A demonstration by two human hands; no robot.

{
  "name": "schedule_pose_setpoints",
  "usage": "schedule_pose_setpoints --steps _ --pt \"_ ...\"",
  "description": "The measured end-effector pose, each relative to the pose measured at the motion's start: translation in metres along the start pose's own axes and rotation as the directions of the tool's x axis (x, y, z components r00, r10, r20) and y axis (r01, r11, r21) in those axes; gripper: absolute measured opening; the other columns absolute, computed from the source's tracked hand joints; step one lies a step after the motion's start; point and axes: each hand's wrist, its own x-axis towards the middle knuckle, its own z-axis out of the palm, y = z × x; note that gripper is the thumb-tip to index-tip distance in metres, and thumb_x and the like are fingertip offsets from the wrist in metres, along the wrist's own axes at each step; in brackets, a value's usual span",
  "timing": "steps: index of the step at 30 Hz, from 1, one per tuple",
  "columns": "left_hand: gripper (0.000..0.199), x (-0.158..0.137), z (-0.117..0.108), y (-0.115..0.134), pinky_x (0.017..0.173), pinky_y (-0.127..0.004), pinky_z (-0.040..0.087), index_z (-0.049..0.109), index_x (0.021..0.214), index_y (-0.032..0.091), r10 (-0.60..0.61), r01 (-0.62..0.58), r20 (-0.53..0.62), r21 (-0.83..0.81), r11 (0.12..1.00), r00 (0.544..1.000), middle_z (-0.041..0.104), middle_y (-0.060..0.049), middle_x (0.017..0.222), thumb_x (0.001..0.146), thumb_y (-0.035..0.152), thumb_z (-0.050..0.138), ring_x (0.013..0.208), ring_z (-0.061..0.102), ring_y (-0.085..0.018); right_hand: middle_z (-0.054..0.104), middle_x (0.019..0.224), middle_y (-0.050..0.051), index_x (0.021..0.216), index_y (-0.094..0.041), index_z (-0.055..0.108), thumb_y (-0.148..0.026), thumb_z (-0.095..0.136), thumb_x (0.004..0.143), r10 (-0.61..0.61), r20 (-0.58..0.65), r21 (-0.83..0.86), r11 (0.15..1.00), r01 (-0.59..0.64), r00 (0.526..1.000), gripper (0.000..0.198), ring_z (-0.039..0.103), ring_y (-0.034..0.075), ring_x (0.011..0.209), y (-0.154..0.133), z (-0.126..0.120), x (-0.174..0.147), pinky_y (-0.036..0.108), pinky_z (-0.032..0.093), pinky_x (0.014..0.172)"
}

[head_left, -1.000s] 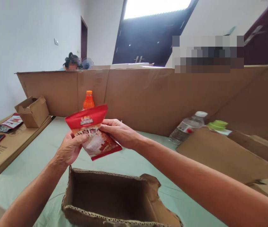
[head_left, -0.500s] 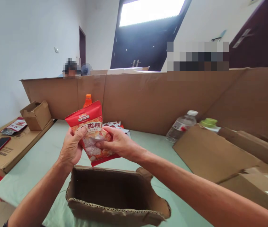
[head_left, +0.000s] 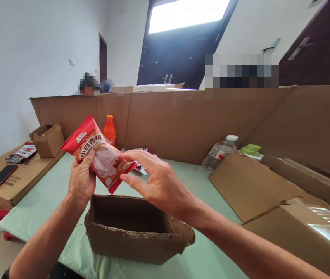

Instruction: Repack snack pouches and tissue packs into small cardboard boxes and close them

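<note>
A red snack packet [head_left: 106, 159] with a clear window is tilted up in my left hand [head_left: 82, 176], thumb on its front and fingers behind it. Pale pieces show through the window. At the packet's lower right edge is my right hand [head_left: 160, 182], thumb and forefinger spread apart; whether a fingertip touches the packet I cannot tell. Below both hands an open cardboard box [head_left: 132, 244] with a ragged rim stands on the green-covered table [head_left: 182, 170]. Its visible inside is dark.
Behind stands a cardboard partition [head_left: 165, 120] with an orange bottle [head_left: 109, 129] before it. A clear bottle [head_left: 218, 153] and cardboard flaps [head_left: 254, 182] are at right. A small box [head_left: 48, 139], a phone [head_left: 0, 177] and a foil packet [head_left: 21, 152] sit at left. People are beyond the partition.
The packet has moved left and turned more face-on in my left hand. My right hand has let go of its front and opened at the lower right edge.
</note>
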Motion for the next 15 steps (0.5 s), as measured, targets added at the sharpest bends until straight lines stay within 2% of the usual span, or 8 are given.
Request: schedule_pose_setpoints --steps 2,4,7,11,15 --pt "0.037 -0.003 0.003 -0.004 0.091 -0.030 0.056 0.072 0.093 0.020 -0.007 0.007 -0.011 -0.021 1.000 1.000 0.079 0.000 0.096 0.063 0.026 0.093 0.090 0.074 -0.017 0.070 0.130 0.012 0.124 -0.021 0.064 -0.031 0.071 0.084 -0.049 0.059 -0.129 0.990 0.056 0.997 0.042 0.063 0.033 0.123 -0.004 0.008 -0.004 0.054 0.048 0.107" --pt "0.033 -0.009 0.007 -0.006 0.096 -0.033 0.055 0.069 0.094 0.020 -0.035 0.035 0.008 -0.020 0.999 0.999 0.078 -0.002 0.100 0.070 0.027 0.089 0.095 0.073 -0.018 0.066 0.137 0.017 0.129 -0.017 0.060 -0.033 0.075 0.081 -0.032 0.115 -0.179 0.983 0.052 0.993 0.053 0.059 0.036 0.129 -0.004 0.017 -0.005 0.055 0.046 0.109" --pt "0.030 -0.025 0.015 0.000 0.098 -0.036 0.055 0.066 0.098 0.023 -0.076 0.074 0.079 0.026 0.997 0.994 0.075 -0.001 0.102 0.075 0.028 0.085 0.097 0.071 -0.018 0.066 0.133 0.017 0.133 -0.016 0.055 -0.035 0.076 0.080 -0.009 0.134 -0.140 0.990 0.028 0.991 0.060 0.062 0.033 0.121 0.002 0.025 -0.003 0.052 0.050 0.103" --pt "0.034 -0.052 0.027 0.016 0.103 -0.041 0.053 0.067 0.107 0.023 -0.107 0.090 0.228 0.085 0.992 0.968 0.070 -0.006 0.121 0.078 0.034 0.080 0.123 0.063 -0.026 0.069 0.123 0.013 0.132 -0.019 0.055 -0.032 0.078 0.077 -0.011 0.009 -0.045 0.999 0.012 1.000 0.061 0.065 0.030 0.109 0.006 0.019 -0.002 0.047 0.053 0.094" --pt "0.037 -0.079 0.034 0.029 0.110 -0.043 0.050 0.069 0.113 0.026 -0.120 0.063 0.338 0.175 0.983 0.933 0.064 -0.006 0.139 0.079 0.036 0.080 0.146 0.046 -0.032 0.071 0.095 0.003 0.111 -0.022 0.063 -0.039 0.074 0.080 0.143 -0.156 0.108 0.986 -0.127 0.977 0.037 0.064 0.021 0.081 0.006 0.000 -0.007 0.037 0.054 0.076"
